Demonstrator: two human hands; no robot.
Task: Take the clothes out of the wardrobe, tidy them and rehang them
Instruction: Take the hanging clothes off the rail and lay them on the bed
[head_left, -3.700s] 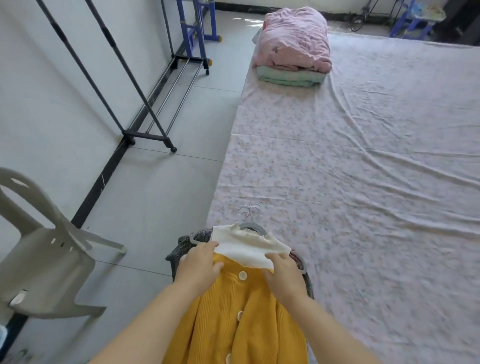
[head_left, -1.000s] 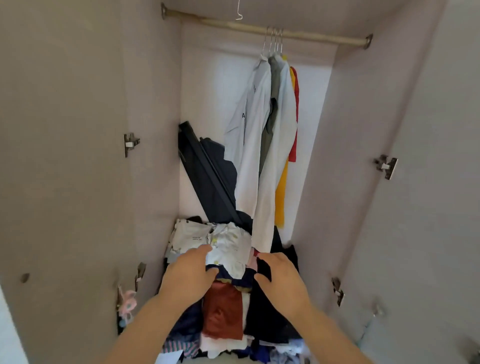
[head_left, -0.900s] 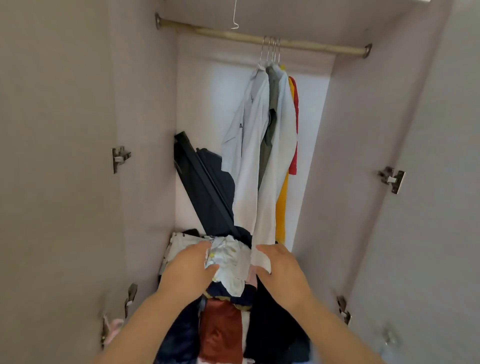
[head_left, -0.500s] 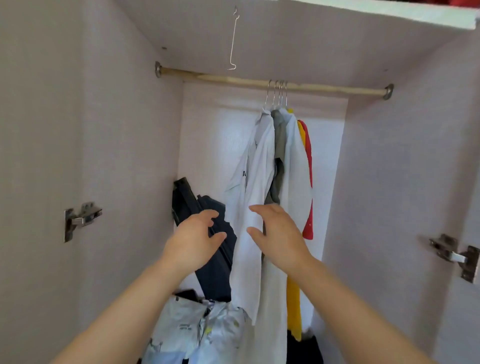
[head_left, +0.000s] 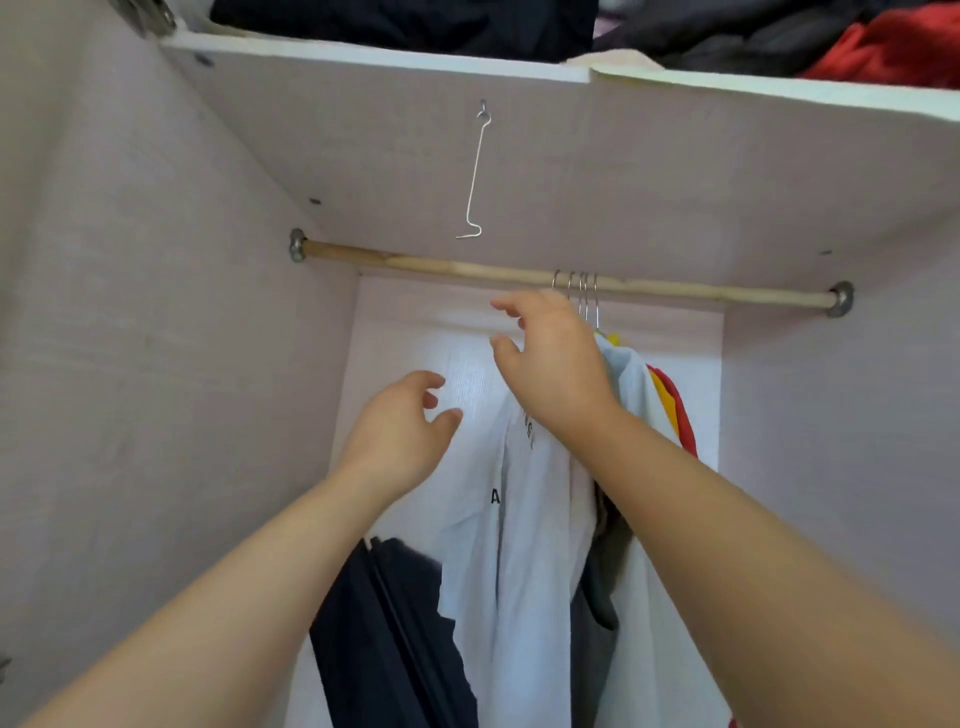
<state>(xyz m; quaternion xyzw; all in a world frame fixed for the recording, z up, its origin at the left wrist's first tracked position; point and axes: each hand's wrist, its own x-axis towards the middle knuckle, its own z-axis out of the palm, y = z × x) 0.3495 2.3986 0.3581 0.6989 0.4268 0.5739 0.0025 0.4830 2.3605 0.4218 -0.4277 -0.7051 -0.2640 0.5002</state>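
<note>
Inside a wardrobe (head_left: 130, 364), looking up; its bare wall is at the left. A wire hook (head_left: 475, 171) dangles under the shelf (head_left: 363, 57), above the left part of a wooden rail (head_left: 441, 267). The left hand (head_left: 400, 431) is raised below the rail, its grip apart and empty, just beside a white shirt (head_left: 524, 571). Beneath it leans a dark bag-like thing (head_left: 384, 649). The right hand (head_left: 550, 364) is higher, near the rail, its grip also apart and empty, in front of the shirt's shoulder. Just to its right is a tight bunch of hangers (head_left: 576, 291), then a yellow and red garment (head_left: 670, 400).

The step appears to be reaching for a hung garment. Next, the right hand should close on one hanger and lift it off the rail. The hangers are packed, so freeing one alone may be fiddly.
</note>
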